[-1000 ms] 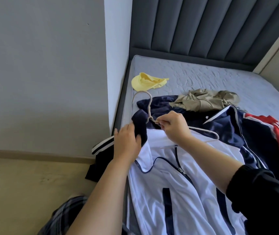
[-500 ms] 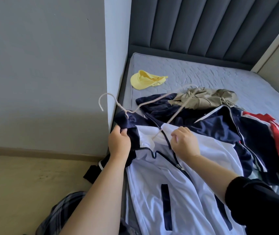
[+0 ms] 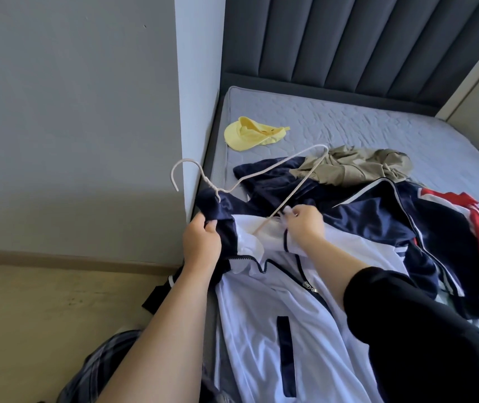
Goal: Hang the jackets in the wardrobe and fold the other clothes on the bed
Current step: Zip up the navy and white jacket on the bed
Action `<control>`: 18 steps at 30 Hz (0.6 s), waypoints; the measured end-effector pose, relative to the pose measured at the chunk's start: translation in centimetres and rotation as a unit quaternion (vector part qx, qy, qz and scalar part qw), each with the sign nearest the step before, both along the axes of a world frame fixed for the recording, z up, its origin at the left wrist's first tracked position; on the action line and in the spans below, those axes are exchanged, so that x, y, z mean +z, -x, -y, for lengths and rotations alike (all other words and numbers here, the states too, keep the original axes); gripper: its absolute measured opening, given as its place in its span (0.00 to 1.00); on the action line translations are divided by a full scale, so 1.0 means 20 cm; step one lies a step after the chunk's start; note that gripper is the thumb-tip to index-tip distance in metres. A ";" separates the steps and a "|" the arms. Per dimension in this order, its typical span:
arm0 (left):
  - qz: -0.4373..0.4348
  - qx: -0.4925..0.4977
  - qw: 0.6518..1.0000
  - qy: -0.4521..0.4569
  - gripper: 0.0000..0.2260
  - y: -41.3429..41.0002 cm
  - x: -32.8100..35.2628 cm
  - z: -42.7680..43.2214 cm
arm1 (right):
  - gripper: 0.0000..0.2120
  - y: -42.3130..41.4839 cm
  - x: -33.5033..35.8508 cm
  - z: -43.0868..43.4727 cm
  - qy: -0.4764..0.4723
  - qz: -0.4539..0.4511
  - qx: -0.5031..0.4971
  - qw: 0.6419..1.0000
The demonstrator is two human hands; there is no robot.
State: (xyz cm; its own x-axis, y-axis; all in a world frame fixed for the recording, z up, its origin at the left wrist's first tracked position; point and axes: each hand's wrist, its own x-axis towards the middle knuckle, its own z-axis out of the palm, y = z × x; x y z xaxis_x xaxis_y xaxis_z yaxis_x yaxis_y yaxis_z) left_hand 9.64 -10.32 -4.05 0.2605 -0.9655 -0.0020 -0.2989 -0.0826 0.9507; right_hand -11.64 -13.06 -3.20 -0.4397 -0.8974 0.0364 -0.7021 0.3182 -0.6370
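Nothing here can be read: no text, brand, label or number. The cap [image 3: 247,135], beyond the right hand [image 3: 305,225], carries a few tiny dark marks, too small to make out. The jacket [image 3: 261,315], gripped by the left hand [image 3: 201,242], shows only plain panels and stripes.

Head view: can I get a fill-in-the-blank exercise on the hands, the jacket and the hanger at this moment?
1. The left hand grips the jacket by a ____ part near the collar.
2. The right hand pinches ____ jacket fabric at the neck opening.
3. The hook of the hanger lies nearest the ____ hand.
4. The cap on the mattress is ____.

Missing words: navy; white; left; yellow.
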 end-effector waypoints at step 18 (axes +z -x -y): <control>0.244 -0.098 0.964 0.027 0.09 -0.01 -0.04 -0.07 | 0.11 0.22 0.42 -0.06 0.163 0.086 -0.102 0.978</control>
